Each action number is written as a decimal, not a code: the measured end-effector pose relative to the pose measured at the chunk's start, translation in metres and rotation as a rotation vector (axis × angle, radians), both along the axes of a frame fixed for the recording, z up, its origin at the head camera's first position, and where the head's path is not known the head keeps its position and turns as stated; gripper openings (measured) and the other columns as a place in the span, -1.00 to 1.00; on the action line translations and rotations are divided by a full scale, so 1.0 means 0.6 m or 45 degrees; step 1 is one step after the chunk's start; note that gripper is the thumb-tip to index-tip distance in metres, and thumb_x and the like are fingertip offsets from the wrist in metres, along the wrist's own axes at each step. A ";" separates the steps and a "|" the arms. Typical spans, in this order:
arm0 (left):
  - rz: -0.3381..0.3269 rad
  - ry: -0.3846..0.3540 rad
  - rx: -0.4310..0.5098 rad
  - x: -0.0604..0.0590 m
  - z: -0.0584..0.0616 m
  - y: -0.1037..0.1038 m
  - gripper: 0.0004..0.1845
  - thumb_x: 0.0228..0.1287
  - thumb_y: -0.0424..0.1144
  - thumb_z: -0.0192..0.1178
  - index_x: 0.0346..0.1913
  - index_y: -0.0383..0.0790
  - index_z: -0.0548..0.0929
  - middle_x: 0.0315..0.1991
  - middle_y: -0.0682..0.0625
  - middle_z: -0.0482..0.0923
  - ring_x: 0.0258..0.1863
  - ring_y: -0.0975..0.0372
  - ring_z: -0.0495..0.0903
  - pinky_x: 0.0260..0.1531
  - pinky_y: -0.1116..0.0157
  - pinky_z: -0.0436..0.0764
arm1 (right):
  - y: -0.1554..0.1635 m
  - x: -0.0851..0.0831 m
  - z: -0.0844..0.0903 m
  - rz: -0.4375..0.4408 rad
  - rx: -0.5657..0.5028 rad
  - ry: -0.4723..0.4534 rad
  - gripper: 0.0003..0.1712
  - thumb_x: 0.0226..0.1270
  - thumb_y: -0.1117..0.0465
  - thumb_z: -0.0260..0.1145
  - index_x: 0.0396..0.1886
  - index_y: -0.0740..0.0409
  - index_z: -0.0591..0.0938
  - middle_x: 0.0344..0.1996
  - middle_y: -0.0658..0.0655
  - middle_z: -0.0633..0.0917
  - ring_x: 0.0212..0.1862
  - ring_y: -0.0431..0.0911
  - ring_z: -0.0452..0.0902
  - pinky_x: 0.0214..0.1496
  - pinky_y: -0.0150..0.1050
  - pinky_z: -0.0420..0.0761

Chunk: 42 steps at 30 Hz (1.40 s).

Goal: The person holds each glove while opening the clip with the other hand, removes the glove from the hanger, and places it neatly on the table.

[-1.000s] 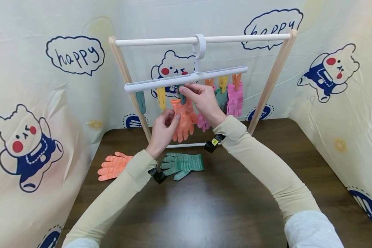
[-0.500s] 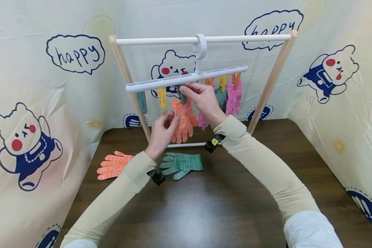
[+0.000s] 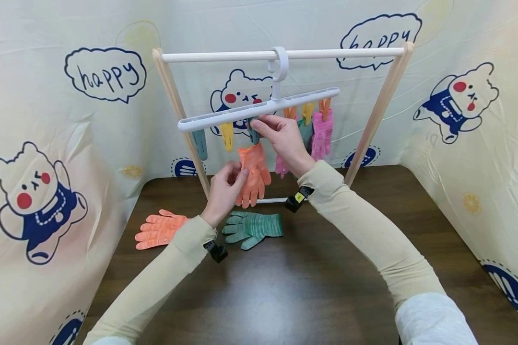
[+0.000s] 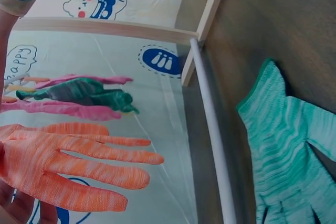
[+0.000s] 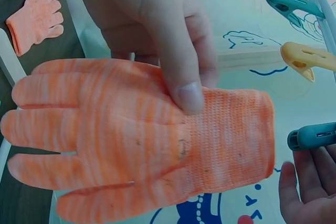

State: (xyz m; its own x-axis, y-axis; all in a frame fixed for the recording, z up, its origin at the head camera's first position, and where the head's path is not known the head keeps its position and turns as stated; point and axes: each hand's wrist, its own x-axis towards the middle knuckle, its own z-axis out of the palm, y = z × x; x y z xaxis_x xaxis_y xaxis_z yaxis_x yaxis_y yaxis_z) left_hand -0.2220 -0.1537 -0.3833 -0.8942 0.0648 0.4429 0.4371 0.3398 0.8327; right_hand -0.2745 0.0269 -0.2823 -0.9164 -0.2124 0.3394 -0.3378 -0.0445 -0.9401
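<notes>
the left hand (image 3: 223, 191) pinches the orange knitted glove (image 3: 252, 173) between thumb and fingers near the cuff, as the right wrist view shows with the thumb (image 5: 181, 72) pressed flat on the fabric. the glove hangs fingers-down in front of the wooden drying rack, just below the white plastic clip hanger (image 3: 259, 109), its cuff just under the teal clothes peg (image 3: 253, 134). the right hand (image 3: 283, 139) is raised to that peg, fingers curled around it and squeezing it; in the right wrist view the peg (image 5: 311, 136) lies just beside the glove's cuff edge, apart from it, so the glove is not yet clipped.

the hanger tilts, its left end lower than its right, and hooks over the white top bar (image 3: 285, 54) of the rack. a second teal peg (image 3: 200, 143) and a yellow peg (image 3: 227, 135) hang free at the left of it. to the right, behind the right hand, a pink glove (image 3: 321, 134) and a dark green glove (image 3: 305, 135) hang pegged; a second pink glove (image 3: 280, 165) shows below the right wrist.

on the dark brown wooden table (image 3: 328, 268) lie another orange glove (image 3: 158, 231), to the left of the left forearm, and a green striped knitted glove (image 3: 252, 230) just to its right, near the rack's white bottom rail (image 4: 212, 135).
</notes>
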 end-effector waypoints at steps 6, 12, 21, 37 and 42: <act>0.007 -0.035 0.002 0.001 -0.016 -0.002 -0.74 0.58 -0.13 0.17 0.02 -0.29 0.65 -0.25 -0.18 0.66 -0.33 0.12 0.53 -0.31 0.35 0.49 | 0.000 0.001 -0.003 0.015 0.006 -0.008 -0.65 0.53 0.16 0.35 0.15 0.28 0.72 0.03 0.18 0.78 0.09 -0.03 0.67 0.20 -0.14 0.65; 0.003 -0.055 0.002 0.003 -0.023 -0.003 -0.75 0.58 -0.14 0.18 0.00 -0.29 0.66 -0.26 -0.18 0.67 -0.32 0.13 0.55 -0.29 0.37 0.51 | 0.000 0.001 -0.005 0.030 0.003 -0.004 -0.65 0.54 0.15 0.34 0.14 0.29 0.71 0.01 0.17 0.78 0.08 -0.04 0.66 0.17 -0.14 0.66; -0.006 -0.005 -0.025 0.005 -0.029 -0.007 -0.78 0.56 -0.19 0.19 -0.04 -0.30 0.68 -0.32 -0.16 0.69 -0.38 0.15 0.57 -0.33 0.36 0.54 | 0.002 0.004 -0.008 0.028 0.014 0.016 -0.64 0.55 0.13 0.33 0.15 0.26 0.71 0.02 0.14 0.78 0.08 -0.05 0.63 0.18 -0.15 0.65; 0.005 0.059 -0.070 0.011 -0.038 -0.016 -0.83 0.55 -0.25 0.21 -0.10 -0.30 0.70 -0.39 -0.12 0.66 -0.44 0.16 0.53 -0.38 0.37 0.50 | 0.016 0.020 -0.011 -0.001 0.143 0.108 -0.62 0.56 0.06 0.32 0.17 0.20 0.73 0.02 0.15 0.78 -0.06 -0.01 0.73 0.17 -0.16 0.66; -0.006 0.070 -0.081 0.014 -0.041 -0.018 -0.83 0.55 -0.25 0.21 -0.10 -0.31 0.70 -0.40 -0.11 0.64 -0.46 0.16 0.53 -0.38 0.37 0.49 | 0.027 0.023 -0.020 -0.001 0.147 0.098 -0.60 0.56 0.10 0.31 0.22 0.23 0.70 0.03 0.19 0.77 -0.06 -0.01 0.76 0.18 -0.16 0.67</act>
